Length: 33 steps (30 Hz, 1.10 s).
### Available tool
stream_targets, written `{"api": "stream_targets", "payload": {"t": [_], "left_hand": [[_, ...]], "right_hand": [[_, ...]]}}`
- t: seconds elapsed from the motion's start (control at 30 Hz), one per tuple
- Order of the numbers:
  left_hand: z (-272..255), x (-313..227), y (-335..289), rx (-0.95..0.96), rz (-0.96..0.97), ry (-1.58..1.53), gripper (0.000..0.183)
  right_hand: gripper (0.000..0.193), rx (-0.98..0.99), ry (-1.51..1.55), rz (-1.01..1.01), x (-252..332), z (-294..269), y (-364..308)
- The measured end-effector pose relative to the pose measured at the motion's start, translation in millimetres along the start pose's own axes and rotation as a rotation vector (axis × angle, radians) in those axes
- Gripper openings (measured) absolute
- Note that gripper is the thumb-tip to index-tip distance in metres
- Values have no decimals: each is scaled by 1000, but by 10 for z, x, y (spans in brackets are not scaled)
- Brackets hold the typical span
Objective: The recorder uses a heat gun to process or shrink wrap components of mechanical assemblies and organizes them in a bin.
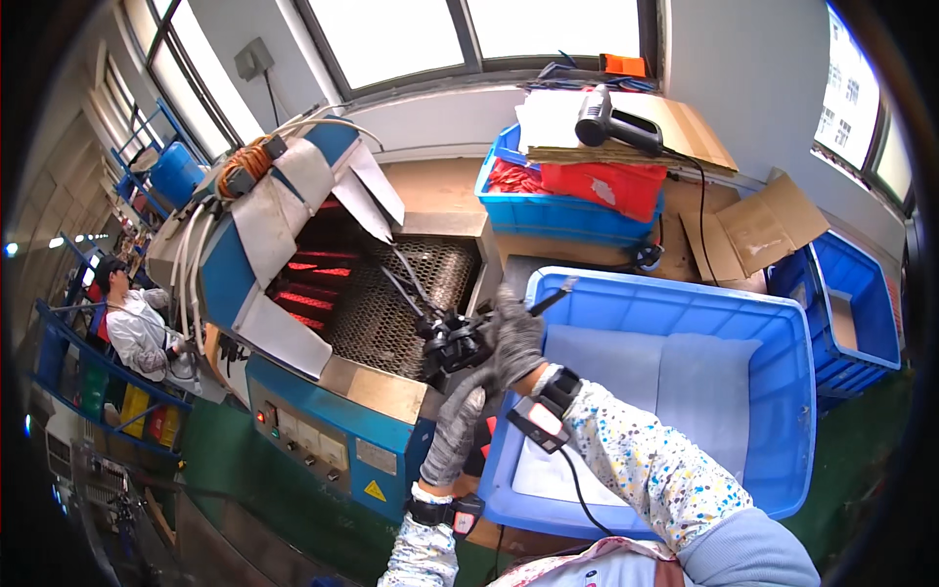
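Both my hands wear grey knitted gloves and hold a black jointed part (456, 344) with several thin rods sticking out of it. My right hand (515, 339) is closed on its right side, and one rod juts out beyond those fingers. From below, my left hand (456, 430) grips the part's lower edge; its fingertips are partly hidden. The part is over the near end of a metal mesh conveyor (396, 313), which runs out of a blue heating machine (337, 416) with glowing red bars inside. Right of my hands stands a large blue bin (797, 391) with pale sheet lining.
Behind the bin, a blue crate (558, 220) holds red material, with cardboard sheets and a black heat gun (618, 122) on top. An open carton (763, 235) and another blue crate (861, 303) stand right. A person (142, 323) is far left. Cables hang from my wrist devices.
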State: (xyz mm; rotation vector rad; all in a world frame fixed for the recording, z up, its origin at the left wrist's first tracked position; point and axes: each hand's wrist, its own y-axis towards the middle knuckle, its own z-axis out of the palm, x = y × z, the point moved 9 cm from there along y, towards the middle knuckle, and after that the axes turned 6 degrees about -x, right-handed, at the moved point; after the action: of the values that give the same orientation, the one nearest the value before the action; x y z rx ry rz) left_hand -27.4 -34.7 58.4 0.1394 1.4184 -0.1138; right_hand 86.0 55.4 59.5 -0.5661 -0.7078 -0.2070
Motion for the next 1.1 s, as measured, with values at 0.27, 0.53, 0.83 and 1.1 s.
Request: {"api": "stream_targets", "payload": {"t": [0.27, 0.53, 0.83, 1.1], "left_hand": [[-604, 508, -325, -138, -162, -455, 64], [-162, 211, 206, 13, -196, -959, 68], [1339, 184, -401, 372, -512, -602, 41], [1588, 1172, -930, 466, -900, -147, 50]], "right_hand": [[50, 476, 229, 28, 967, 380, -643], [55, 792, 136, 200, 1939, -549, -1405], [53, -50, -163, 140, 2415, -3181, -799], [46, -312, -299, 382, 2211, -4752, -360]]}}
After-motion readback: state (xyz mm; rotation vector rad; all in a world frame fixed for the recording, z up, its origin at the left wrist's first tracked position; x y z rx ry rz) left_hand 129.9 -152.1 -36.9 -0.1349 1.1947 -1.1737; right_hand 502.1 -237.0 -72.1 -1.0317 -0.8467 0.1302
